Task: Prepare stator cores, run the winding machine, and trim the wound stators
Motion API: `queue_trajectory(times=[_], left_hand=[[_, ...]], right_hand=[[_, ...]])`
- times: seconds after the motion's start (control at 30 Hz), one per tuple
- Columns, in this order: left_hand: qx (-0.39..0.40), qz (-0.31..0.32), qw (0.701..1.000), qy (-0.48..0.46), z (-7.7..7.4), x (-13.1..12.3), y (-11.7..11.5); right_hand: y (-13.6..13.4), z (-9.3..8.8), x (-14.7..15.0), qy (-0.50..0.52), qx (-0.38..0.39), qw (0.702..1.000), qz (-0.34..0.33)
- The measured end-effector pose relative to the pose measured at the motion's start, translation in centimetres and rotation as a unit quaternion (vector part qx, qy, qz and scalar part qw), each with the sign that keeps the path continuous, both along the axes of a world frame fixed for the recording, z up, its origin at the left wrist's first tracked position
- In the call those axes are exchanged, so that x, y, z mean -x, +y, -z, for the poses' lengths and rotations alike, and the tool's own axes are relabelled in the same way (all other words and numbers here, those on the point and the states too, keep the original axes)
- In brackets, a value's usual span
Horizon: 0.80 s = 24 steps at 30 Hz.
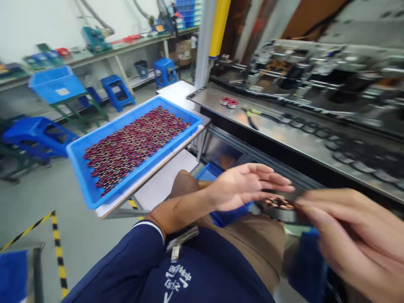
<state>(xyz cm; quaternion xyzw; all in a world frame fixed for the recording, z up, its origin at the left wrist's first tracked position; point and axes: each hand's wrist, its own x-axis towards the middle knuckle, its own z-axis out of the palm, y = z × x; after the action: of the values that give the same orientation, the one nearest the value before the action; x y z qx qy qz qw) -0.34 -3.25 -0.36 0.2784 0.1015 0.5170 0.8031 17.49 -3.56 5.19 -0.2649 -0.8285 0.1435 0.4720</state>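
My left hand [244, 185] is stretched out palm up, its fingers apart, just left of a round part with copper windings [279, 204]. My right hand [350, 235], blurred by motion, grips that part at its right side between thumb and fingers. The part is held above my lap, its copper side up and its side wall grey. Whether the left fingertips touch it I cannot tell. A blue tray [85, 181] on the left holds many small wound parts in rows, red, black and copper coloured.
On the metal bench [221, 115] lie two red-rimmed parts [229, 102], green-handled pliers [251, 118] and a row of dark round parts [315, 128]. Machinery [299, 75] stands behind. Blue stools [117, 91] and a blue bin [57, 86] are at the left.
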Motion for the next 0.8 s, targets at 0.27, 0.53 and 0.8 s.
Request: queue_trajectory(times=[0.27,0.53,0.8], left_hand=[[-0.031,0.255,0.962,0.089,0.1,-0.2,0.9],[-0.069,-0.077,0.993,0.063,-0.9,-0.9,-0.8],[-0.059,0.314,0.935,0.155,-0.3,-0.5,1.7]], right_hand=[[0.2,-1.5,-0.1,-0.006,0.020,0.999,-0.025],[-0.2,-1.0,-0.2,0.043,0.054,0.994,0.085],[0.4,-1.1,-0.1,0.070,0.038,0.997,-0.015]])
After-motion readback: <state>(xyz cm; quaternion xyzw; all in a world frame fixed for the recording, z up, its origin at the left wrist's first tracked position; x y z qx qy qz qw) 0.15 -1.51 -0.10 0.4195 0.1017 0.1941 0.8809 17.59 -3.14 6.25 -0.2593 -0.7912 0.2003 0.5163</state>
